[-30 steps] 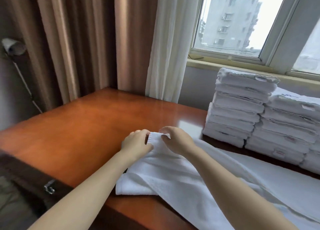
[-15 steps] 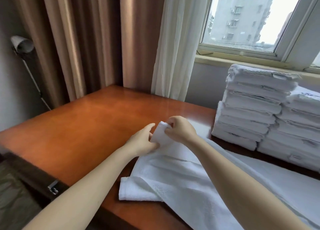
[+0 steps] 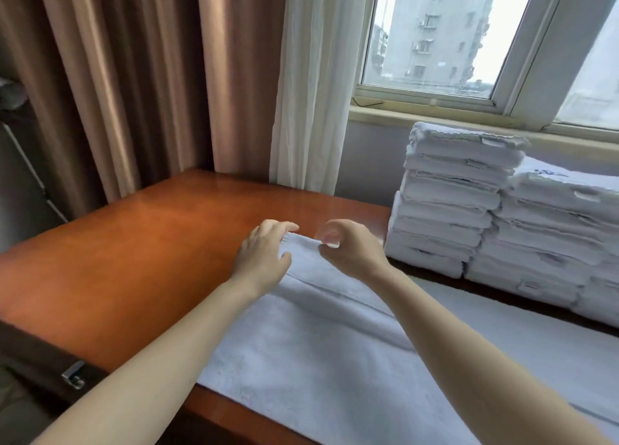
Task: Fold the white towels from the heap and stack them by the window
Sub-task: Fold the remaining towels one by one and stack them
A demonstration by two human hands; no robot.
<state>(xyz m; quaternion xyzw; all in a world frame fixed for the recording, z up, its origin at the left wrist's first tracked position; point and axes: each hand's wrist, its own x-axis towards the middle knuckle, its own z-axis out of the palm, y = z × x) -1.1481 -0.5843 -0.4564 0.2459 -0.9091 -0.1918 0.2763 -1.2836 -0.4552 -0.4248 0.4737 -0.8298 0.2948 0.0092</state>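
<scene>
A white towel (image 3: 335, 344) lies spread along the near right part of the wooden table (image 3: 150, 260), with a lengthwise fold ridge down its middle. My left hand (image 3: 264, 253) rests on the towel's far left corner with its fingers stretched out. My right hand (image 3: 348, 247) is just to the right, at the towel's far edge, its fingers curled and its thumb and forefinger pinching that edge. Two stacks of folded white towels (image 3: 449, 203) stand against the wall under the window (image 3: 435, 42); the left stack is the taller.
Brown curtains (image 3: 117, 76) and a white sheer curtain (image 3: 311, 76) hang behind the table's far edge. A dark strap with a metal buckle (image 3: 72, 376) lies at the table's near left edge. Bare tabletop stretches to the left of the towel.
Both hands were pinching the raised towel corner; it now lies flat on the table, farther from me. My left hand has opened onto it. The folded end near the front edge is spread out.
</scene>
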